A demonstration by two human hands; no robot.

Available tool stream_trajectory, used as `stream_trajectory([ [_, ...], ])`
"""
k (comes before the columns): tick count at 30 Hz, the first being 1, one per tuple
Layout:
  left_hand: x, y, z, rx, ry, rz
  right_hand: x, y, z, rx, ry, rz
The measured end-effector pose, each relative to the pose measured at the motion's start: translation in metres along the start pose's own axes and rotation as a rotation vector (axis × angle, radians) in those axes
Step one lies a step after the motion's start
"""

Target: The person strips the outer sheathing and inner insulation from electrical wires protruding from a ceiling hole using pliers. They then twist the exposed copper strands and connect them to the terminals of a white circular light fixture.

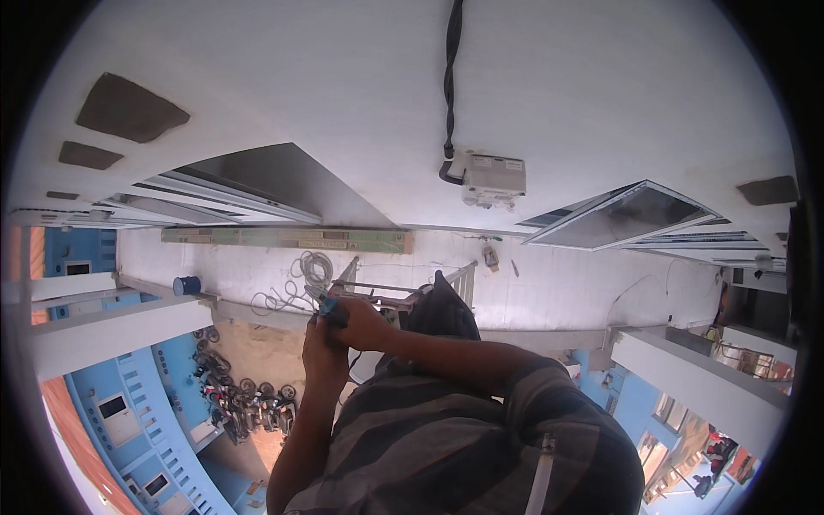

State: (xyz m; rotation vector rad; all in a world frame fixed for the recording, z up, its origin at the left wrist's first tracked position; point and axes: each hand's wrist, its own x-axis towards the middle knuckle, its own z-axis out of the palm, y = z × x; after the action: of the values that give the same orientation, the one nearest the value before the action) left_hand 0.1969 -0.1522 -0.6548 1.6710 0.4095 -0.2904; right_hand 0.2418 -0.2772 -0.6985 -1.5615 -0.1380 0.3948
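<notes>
My two hands are together in front of my body, left of centre. In my right hand (pixel 364 325) is a small blue-and-black hand tool (pixel 329 306), its exact kind too small to tell. Just below it, my left hand (pixel 324 356) is closed against the tool's lower end; what its fingers pinch is hidden. A thin dark cord (pixel 354 364) hangs beneath the hands. Under my arms stands a metal stepladder (pixel 463 283), partly covered by my body.
On the wall ahead, a white junction box (pixel 495 178) meets a twisted black cable (pixel 451 77). Open windows (pixel 622 215) jut out on both sides. Below lie coiled grey cable (pixel 316 269), long green cartons (pixel 326 240) and a blue bucket (pixel 186 286). Motorcycles (pixel 249 403) stand beyond the parapet.
</notes>
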Motion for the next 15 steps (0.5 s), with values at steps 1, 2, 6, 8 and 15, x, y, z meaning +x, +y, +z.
stream_trajectory([
  [1, 0.004, -0.009, 0.001, -0.085, -0.040, -0.044, -0.002, 0.004, -0.007, 0.015, 0.011, 0.000],
  [2, 0.009, -0.013, 0.001, 0.000, -0.127, -0.028, -0.003, 0.004, -0.017, 0.022, 0.021, 0.092],
  [6, 0.006, -0.007, 0.014, -0.403, -0.067, -0.398, -0.019, 0.037, -0.064, 0.142, 0.142, 0.376],
  [8, 0.002, -0.029, 0.002, -0.249, -0.140, -0.375, -0.033, 0.075, -0.089, 0.192, 0.304, 0.421],
  [15, -0.003, -0.070, -0.037, -0.159, -0.161, -0.431, -0.070, 0.193, -0.199, 0.397, 0.907, 0.788],
])
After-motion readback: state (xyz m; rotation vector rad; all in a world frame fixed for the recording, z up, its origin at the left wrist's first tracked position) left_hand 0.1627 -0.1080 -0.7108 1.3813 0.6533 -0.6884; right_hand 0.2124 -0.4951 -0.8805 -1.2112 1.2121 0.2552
